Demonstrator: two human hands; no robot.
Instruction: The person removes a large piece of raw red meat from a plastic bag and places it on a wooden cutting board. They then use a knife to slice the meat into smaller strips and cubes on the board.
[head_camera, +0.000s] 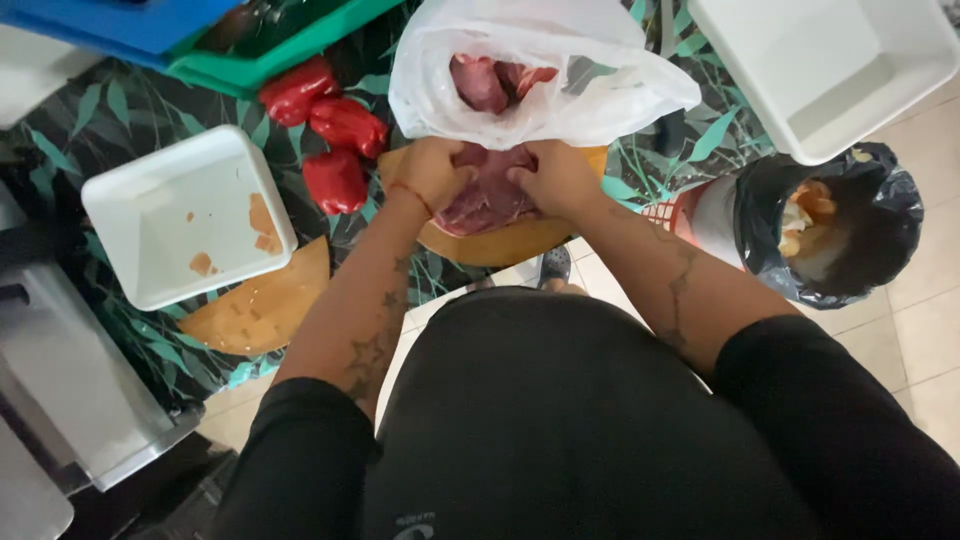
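Both hands on the meat at the board's near edge

Your left hand (432, 172) and right hand (555, 178) are each closed on the slab of raw meat (487, 200), gripping it from either side where it lies on the round wooden board (500, 245), just below the mouth of the white plastic bag (540, 75). The bag's edge droops over the far side of the meat, and more pieces sit inside; as I judge it, a tug toward you could drag the bag along and spill them. The board hangs over the table (120, 110) edge, so pressing on its near side might tip it. Wet meat slips easily from a two-sided hold. The red peppers (335, 130) lie just beside your left hand, near enough for juice to reach them.
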